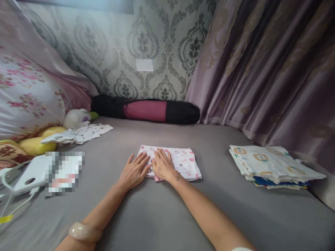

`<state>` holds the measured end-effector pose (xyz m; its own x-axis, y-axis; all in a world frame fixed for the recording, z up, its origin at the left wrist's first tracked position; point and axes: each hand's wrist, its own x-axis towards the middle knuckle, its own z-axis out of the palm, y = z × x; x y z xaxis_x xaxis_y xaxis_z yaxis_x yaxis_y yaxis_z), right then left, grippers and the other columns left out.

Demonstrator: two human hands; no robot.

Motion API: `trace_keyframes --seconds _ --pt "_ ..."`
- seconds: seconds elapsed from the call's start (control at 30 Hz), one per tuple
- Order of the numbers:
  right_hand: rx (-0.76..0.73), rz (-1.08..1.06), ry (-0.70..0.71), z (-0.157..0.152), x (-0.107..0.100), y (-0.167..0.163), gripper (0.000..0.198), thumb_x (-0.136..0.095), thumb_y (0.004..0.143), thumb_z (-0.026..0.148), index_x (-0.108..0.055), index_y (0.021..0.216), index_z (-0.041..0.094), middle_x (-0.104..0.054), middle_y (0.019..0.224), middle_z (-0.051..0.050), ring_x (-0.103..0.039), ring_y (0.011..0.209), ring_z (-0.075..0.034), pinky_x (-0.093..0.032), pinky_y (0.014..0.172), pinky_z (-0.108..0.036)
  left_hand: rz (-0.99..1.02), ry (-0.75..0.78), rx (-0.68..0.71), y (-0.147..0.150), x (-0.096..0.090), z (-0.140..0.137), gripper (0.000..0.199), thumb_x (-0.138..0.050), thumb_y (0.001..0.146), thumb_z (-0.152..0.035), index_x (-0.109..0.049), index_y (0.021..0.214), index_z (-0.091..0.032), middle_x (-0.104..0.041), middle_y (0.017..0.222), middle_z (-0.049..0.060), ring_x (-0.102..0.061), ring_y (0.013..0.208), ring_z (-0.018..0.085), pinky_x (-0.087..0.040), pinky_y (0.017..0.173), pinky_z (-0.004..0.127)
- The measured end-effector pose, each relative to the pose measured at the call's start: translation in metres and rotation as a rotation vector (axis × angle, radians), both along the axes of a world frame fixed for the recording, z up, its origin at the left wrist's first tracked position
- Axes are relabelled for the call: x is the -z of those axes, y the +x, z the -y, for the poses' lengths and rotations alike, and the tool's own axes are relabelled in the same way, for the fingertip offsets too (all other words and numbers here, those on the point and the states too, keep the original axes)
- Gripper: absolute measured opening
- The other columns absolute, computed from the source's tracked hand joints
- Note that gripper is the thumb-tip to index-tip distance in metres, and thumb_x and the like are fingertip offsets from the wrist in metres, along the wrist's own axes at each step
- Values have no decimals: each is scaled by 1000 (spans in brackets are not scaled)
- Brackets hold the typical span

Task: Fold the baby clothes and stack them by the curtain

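A white cloth with pink and dark prints (183,162) lies folded into a flat rectangle on the grey bed sheet (167,216). Fingers stretched out, my left hand (135,170) rests at the cloth's left edge, partly on the sheet. My right hand (163,164) is spread flat on top of the cloth, left of its middle. Neither hand grasps anything. A bit of pink fabric shows under the cloth's near edge, close to my right wrist. My hands cover part of the cloth's left side.
Folded cloths (264,164) form a stack at the right, near the curtain (248,69). A black and maroon long bag (145,111) lies along the wall. At left are a crumpled white garment (81,133), plush toys, a white device (34,174) with cables, and a blurred-out item (65,172).
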<state>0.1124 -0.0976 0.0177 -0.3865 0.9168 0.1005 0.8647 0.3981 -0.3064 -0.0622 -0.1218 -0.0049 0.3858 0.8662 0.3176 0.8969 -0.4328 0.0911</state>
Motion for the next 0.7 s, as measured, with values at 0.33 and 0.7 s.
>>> trace_keyframes --seconds 0.33,0.7 --pt "48 -61 -35 4 -6 18 55 -25 99 35 -35 146 9 -29 155 -15 -20 145 -26 -12 117 -52 -24 -24 -8 -2 0 0 51 -29 99 -46 -50 138 -22 -47 146 8 -38 138 25 -24 115 52" --pt "113 0 -27 5 0 51 56 -25 99 38 -34 148 11 -27 156 -14 -18 146 -26 -8 117 -51 -55 -19 -19 -4 7 -3 49 -26 99 -43 -50 139 -24 -45 148 5 -37 139 23 -21 116 50"
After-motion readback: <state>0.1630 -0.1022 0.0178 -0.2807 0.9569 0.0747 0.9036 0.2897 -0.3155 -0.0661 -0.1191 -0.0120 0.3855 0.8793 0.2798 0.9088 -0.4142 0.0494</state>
